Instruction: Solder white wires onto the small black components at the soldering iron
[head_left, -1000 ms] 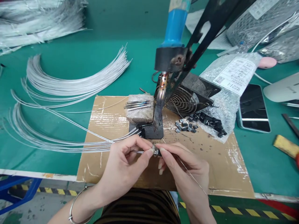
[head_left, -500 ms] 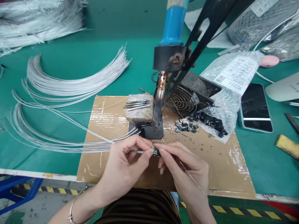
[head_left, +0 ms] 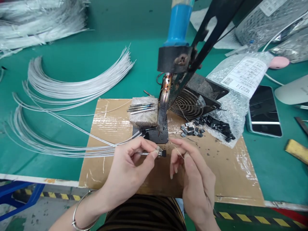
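My left hand (head_left: 134,170) pinches thin white wires beside a small black connector (head_left: 164,153), which sticks out past the fingertips to the right. Between thumb and fingers of my right hand (head_left: 197,175) runs a thin strand of solder wire (head_left: 178,150), its tail trailing down past the wrist. A gap separates the right fingers from the connector. Above both hands, a clamped soldering iron (head_left: 178,27) points down, its dark tip (head_left: 161,123) over a black pad (head_left: 160,136). Whatever lies under the left fingertips is hidden.
Bundles of white wires (head_left: 79,86) lie on the left. A wrapped block (head_left: 144,117) carries several metal rods. Loose black connectors (head_left: 192,130) are by a bubble-wrap bag (head_left: 235,93) and a fan (head_left: 187,106). A phone (head_left: 264,112) lies right of the cardboard (head_left: 231,173).
My right hand has let go of the connector and moved right, with the solder wire now between its fingers. My left hand stays almost in place, so the connector shows more.
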`<state>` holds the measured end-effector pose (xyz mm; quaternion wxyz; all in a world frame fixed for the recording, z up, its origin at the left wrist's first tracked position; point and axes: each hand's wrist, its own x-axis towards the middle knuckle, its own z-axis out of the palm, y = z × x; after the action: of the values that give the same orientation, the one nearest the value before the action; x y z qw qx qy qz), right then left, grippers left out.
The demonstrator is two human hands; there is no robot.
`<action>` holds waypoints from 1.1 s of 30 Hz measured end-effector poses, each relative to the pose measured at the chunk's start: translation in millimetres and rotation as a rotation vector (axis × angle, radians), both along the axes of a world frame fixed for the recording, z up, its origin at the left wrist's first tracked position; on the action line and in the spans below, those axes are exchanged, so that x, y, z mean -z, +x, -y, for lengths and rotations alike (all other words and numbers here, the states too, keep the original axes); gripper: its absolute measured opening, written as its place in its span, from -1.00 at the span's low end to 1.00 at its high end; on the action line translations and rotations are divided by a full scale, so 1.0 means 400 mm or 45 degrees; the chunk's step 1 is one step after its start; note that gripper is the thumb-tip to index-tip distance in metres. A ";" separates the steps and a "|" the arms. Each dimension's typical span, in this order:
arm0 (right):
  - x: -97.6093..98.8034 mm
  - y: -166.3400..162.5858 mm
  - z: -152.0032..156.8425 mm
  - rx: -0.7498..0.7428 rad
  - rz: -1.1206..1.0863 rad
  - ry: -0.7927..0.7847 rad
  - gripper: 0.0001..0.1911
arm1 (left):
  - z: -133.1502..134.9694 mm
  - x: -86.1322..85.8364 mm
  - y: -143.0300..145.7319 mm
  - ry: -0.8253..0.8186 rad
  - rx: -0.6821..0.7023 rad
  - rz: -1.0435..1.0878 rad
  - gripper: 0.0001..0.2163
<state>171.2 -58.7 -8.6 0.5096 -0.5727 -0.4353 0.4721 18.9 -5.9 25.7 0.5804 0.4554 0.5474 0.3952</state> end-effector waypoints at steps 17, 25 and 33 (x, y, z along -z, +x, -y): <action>-0.037 -0.010 -0.022 0.090 0.022 0.057 -0.78 | -0.041 -0.011 0.002 -0.011 -0.026 -0.074 -0.90; -0.037 -0.005 -0.031 0.057 0.037 0.060 -0.78 | -0.059 -0.013 0.002 0.034 -0.051 -0.111 -0.91; -0.047 -0.021 -0.047 0.137 -0.038 0.003 -0.80 | -0.063 -0.016 0.002 0.010 -0.065 -0.176 -0.90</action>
<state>163.0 -40.1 10.1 0.5413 -0.5877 -0.3968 0.4518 19.7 19.4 32.1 0.5292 0.4697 0.5962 0.3795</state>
